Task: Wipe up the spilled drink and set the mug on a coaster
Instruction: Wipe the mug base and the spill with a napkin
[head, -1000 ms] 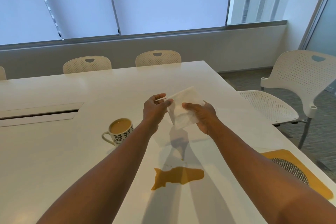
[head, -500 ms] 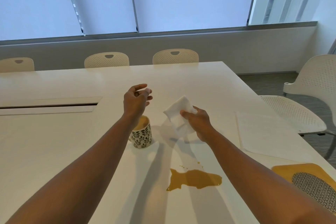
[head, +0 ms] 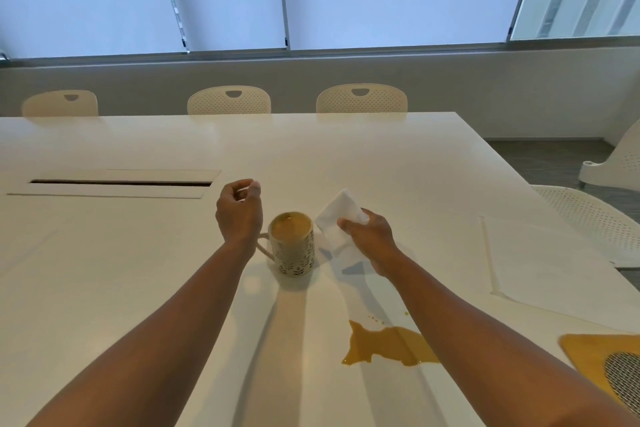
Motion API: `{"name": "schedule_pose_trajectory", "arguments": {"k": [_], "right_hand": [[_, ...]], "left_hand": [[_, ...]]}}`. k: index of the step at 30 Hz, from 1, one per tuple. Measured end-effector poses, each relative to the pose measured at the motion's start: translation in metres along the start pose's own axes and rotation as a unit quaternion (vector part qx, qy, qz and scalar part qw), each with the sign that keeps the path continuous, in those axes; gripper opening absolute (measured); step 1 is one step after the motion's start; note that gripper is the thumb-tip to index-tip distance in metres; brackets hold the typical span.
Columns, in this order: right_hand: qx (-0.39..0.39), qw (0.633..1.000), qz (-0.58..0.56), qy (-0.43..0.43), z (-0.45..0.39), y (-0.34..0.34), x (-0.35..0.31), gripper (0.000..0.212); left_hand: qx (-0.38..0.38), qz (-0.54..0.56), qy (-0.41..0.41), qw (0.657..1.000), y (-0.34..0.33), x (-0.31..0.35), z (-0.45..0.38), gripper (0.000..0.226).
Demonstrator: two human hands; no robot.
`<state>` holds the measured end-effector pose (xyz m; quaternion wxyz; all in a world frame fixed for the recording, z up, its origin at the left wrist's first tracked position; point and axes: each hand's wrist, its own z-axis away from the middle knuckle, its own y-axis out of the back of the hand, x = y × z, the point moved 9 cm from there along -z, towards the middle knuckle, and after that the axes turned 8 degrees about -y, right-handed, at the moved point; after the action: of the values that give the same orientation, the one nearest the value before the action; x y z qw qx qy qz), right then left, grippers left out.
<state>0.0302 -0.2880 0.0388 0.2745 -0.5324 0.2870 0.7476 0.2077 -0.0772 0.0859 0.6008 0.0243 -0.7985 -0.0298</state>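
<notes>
A leaf-patterned mug full of milky drink stands on the white table, handle to the left. My left hand hovers just left of and above the handle, fingers loosely curled, holding nothing. My right hand grips a folded white napkin just right of the mug, above the table. A brown spilled puddle lies nearer to me, partly under my right forearm. A yellow coaster with a grey woven centre sits at the right table edge.
White sheets of paper lie on the table at the right. A cable slot is set into the table at the left. White chairs line the far side, and another chair stands at the right.
My left hand let go of the napkin and moved left to the mug's handle side. My right hand kept the napkin and lowered beside the mug. My view shifted left.
</notes>
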Motion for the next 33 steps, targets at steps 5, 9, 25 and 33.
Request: {"name": "schedule_pose_trajectory", "arguments": {"k": [5,9,25,33], "right_hand": [[-0.021,1.000,0.018,0.004,-0.002,-0.018,0.001,0.031],[-0.030,0.998,0.052,0.007,-0.004,-0.031,0.003,0.034],[-0.114,0.986,0.120,0.027,-0.003,-0.054,0.015,0.038],[-0.114,0.985,0.124,0.038,-0.007,-0.055,0.022,0.023]], "left_hand": [[0.005,-0.017,0.068,0.998,0.007,-0.048,0.012,0.027],[-0.009,-0.006,0.106,0.994,0.003,-0.073,0.021,0.035],[-0.061,0.008,0.147,0.987,-0.021,-0.092,0.044,0.049],[-0.016,0.050,0.176,0.983,-0.020,-0.095,0.050,0.038]]}}
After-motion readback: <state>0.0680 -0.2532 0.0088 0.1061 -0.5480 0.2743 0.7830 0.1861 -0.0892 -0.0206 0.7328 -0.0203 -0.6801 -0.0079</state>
